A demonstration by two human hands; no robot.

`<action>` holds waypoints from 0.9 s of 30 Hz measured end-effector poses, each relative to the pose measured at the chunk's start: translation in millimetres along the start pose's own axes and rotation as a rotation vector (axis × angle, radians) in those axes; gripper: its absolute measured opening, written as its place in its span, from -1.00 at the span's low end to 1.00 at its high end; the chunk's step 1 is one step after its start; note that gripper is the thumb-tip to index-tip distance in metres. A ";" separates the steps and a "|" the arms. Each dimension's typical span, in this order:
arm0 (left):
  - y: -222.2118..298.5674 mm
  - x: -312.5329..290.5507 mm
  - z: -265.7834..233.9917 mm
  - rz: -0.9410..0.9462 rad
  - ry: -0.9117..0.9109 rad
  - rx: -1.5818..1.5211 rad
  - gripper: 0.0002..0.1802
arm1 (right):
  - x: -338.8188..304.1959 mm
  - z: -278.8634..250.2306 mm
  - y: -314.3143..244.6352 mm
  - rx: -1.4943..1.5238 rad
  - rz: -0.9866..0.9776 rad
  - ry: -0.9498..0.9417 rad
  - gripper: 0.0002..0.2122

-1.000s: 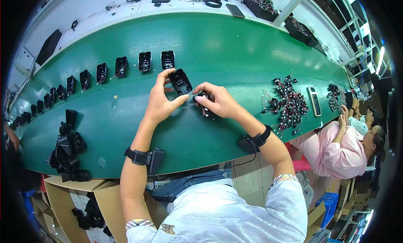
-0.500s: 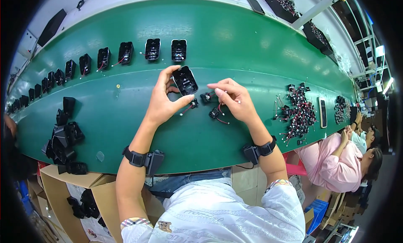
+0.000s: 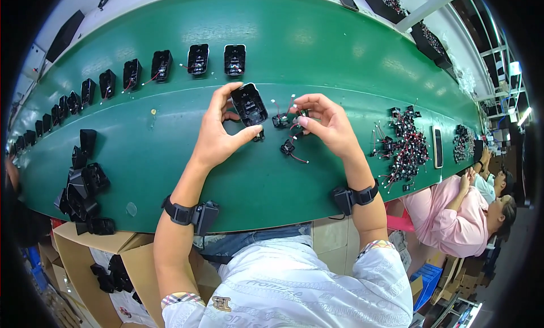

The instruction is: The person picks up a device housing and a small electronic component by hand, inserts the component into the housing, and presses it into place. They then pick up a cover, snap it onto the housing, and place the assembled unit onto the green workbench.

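Note:
My left hand grips a black plastic housing by its sides, thumb at the near end, the open hollow facing up. To its right, my right hand pinches a small black wired part, partly covered by the fingers. Just left of those fingertips lies another small wired part on the green table. A further wired part, with red and black leads and a white plug, rests below it. One more small dark piece shows under my left thumb, mostly hidden.
A curved row of black housings runs along the far left, several with wires. Empty-looking black shells are heaped at left above a cardboard box. A wired-part pile and a phone lie right, near a seated person in pink.
My right hand has closed on a small wired part and lifted it slightly. The housing stays in my left hand, and the view has shifted a little.

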State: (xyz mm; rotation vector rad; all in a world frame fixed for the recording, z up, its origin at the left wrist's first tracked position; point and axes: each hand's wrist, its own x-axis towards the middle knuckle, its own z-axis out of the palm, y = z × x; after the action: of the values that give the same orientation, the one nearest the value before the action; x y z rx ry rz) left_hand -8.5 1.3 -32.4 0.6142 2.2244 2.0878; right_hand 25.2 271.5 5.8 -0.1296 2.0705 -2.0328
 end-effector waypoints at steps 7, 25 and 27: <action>-0.5 0.8 4.4 -0.007 0.000 0.024 -0.05 | 4.8 -10.6 9.8 -0.207 0.041 0.118 -0.63; 10.2 -2.4 10.8 0.115 -0.056 0.136 -0.05 | -11.6 -6.0 1.4 0.351 -0.080 0.022 -0.72; 9.3 -3.5 12.1 0.106 -0.070 0.106 -0.05 | -10.5 -2.1 -7.9 0.431 0.008 -0.014 -0.58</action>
State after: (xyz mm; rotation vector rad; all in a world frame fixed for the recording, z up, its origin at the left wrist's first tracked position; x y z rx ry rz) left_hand 0.6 12.0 -25.4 0.8161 2.3244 1.9704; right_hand 34.1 275.6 14.8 -0.0583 1.5731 -2.4060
